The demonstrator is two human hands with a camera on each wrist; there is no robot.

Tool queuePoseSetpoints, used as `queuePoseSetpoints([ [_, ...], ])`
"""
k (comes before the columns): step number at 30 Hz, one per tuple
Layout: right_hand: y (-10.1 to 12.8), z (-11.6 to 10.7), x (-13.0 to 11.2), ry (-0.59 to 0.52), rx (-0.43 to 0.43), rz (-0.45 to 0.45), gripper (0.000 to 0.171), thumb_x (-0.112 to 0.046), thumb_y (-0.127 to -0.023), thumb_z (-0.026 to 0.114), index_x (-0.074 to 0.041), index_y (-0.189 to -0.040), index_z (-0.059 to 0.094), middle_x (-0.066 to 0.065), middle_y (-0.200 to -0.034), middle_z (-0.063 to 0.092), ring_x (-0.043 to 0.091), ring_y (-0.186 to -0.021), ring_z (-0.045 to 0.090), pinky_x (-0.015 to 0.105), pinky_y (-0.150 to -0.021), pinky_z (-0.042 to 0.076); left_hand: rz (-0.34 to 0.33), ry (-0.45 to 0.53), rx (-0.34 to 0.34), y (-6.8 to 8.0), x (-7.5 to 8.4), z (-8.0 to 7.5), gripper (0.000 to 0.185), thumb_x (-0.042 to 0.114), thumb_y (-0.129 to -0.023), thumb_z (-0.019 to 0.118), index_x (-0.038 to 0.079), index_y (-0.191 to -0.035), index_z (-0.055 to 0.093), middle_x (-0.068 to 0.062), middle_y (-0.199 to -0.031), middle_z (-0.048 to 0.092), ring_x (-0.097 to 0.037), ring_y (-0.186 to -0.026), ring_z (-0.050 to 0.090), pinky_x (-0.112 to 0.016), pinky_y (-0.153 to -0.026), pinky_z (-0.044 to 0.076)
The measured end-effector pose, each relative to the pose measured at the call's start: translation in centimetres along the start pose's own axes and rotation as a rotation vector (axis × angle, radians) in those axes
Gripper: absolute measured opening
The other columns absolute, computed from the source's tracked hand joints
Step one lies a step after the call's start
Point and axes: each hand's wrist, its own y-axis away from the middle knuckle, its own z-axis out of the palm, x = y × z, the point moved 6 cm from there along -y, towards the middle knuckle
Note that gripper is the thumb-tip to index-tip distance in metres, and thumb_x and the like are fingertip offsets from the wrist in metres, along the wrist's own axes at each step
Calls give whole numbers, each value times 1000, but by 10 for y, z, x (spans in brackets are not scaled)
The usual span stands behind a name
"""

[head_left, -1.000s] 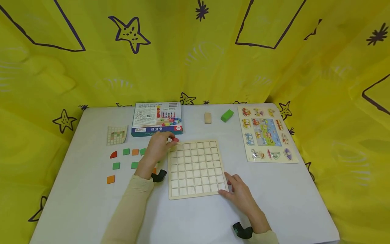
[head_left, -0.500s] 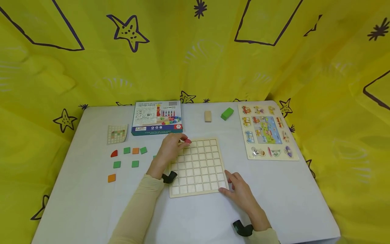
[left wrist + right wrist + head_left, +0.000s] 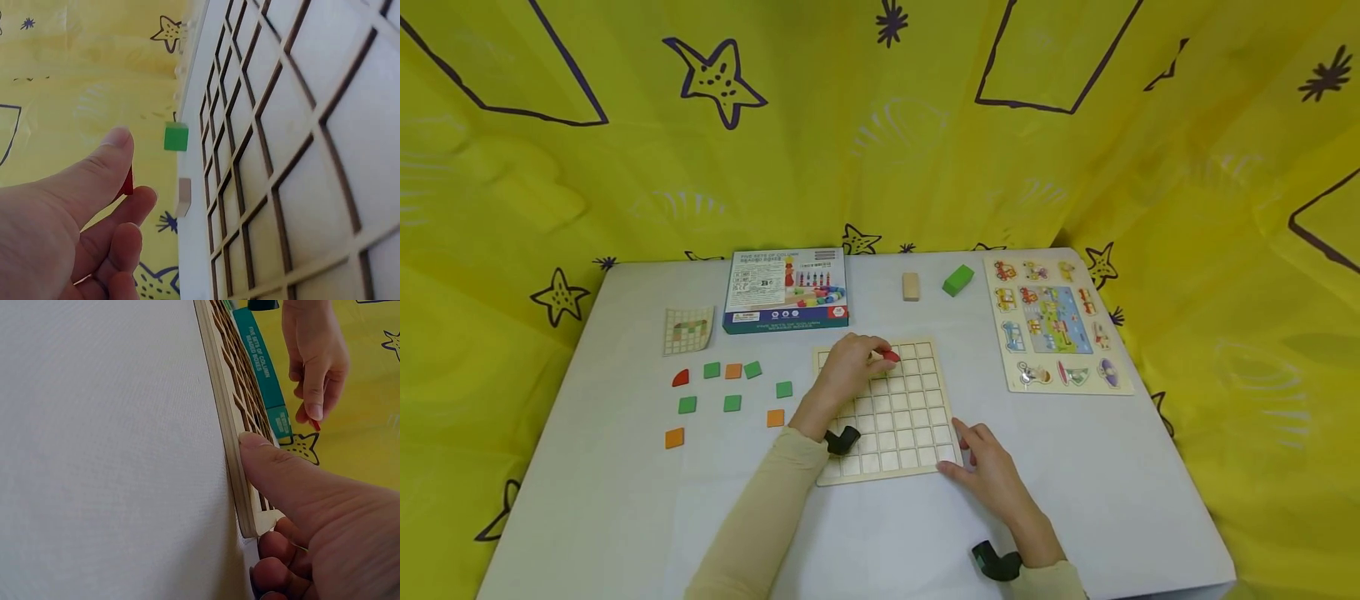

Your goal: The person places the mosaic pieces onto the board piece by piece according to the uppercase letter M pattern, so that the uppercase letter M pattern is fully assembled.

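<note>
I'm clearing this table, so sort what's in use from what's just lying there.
In use:
left hand, pinching a red piece
grid board
right hand, steadying the board's corner
loose tiles
pattern card

Lying about:
box
wooden block
green block
picture puzzle

On the white desk [image 3: 625,500], the pale wooden grid board [image 3: 902,417] lies in the middle, small flat square tiles [image 3: 732,403] to its left, the blue cardboard box [image 3: 786,290] behind it, the picture puzzle board [image 3: 1056,325] to its right.
</note>
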Motion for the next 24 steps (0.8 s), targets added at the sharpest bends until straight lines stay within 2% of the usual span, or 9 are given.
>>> queuePoseSetpoints([
  [13,-2,-1,2,13,-7,-11,76,-23,-78,84,1,-141,49,-3,-93,47,12,-74,42,24,-59,39,144,-102,-20,-7,20,30,26,33,-89,72,13,-106,74,0,-103,70,-20,-92,56,-32,-83,45],
  [19,-2,-1,2,-4,-15,-10,76,-22,-78,84,2,-141,49,-2,-93,46,13,-74,41,24,-58,38,141,-157,-41,-7,24,40,26,37,-88,72,16,-103,75,1,-101,68,-20,-91,55,-33,-80,45],
  [24,-1,0,2,-5,-20,-5,76,-22,-78,84,2,-141,48,-3,-93,46,13,-74,41,24,-58,38,140,-184,-23,-5,26,44,25,37,-86,74,16,-100,76,1,-98,69,-21,-90,57,-35,-79,46],
])
